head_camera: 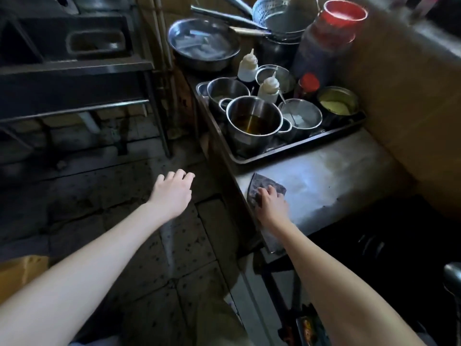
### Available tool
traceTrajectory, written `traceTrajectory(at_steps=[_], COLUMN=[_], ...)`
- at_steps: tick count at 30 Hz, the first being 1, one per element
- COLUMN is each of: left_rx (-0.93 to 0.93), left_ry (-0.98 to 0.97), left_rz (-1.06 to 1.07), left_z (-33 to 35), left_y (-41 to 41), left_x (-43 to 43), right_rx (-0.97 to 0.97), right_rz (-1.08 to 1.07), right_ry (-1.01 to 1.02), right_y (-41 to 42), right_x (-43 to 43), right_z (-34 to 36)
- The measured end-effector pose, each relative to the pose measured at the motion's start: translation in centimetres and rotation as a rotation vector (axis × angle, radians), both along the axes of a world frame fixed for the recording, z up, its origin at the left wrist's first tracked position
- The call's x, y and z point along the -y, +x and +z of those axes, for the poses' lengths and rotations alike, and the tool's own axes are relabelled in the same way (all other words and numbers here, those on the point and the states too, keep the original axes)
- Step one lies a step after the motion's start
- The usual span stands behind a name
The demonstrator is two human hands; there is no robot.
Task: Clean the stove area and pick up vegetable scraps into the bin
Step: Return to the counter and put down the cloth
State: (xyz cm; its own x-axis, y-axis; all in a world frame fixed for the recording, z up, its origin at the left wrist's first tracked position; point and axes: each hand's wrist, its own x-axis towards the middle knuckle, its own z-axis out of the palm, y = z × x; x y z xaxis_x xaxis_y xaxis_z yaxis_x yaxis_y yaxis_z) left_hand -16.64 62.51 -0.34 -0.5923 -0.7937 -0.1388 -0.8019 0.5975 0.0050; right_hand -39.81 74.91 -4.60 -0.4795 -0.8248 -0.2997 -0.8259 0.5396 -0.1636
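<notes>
My right hand (270,203) presses a dark grey cloth (264,184) flat on the steel counter (331,181) beside the stove, near the counter's front left corner. Its fingers lie spread on the cloth. My left hand (172,193) hovers over the tiled floor to the left of the counter, fingers loosely bent, holding nothing. No vegetable scraps or bin can be made out in this view.
A black tray (294,152) behind the cloth holds several steel pots, squeeze bottles and strainers. A steel bowl (202,43) and a red-lidded jar (326,38) stand further back. A steel rack (74,71) stands at the left, a cardboard box (20,273) at the lower left.
</notes>
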Motion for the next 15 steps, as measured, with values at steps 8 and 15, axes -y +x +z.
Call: traceTrajectory(at_steps=[8,15], left_rx=[0.051,0.056], left_ry=[0.062,0.066], left_rz=[-0.01,0.051], left_z=[-1.6,-0.6], left_y=[-2.4,-1.4], left_x=[3.5,5.9], right_rx=[0.065,0.179], right_rz=[-0.019,0.16], right_ry=[-0.026,-0.115], right_y=[-1.1,1.2], right_x=[1.8,3.8], right_z=[-1.4,-0.8])
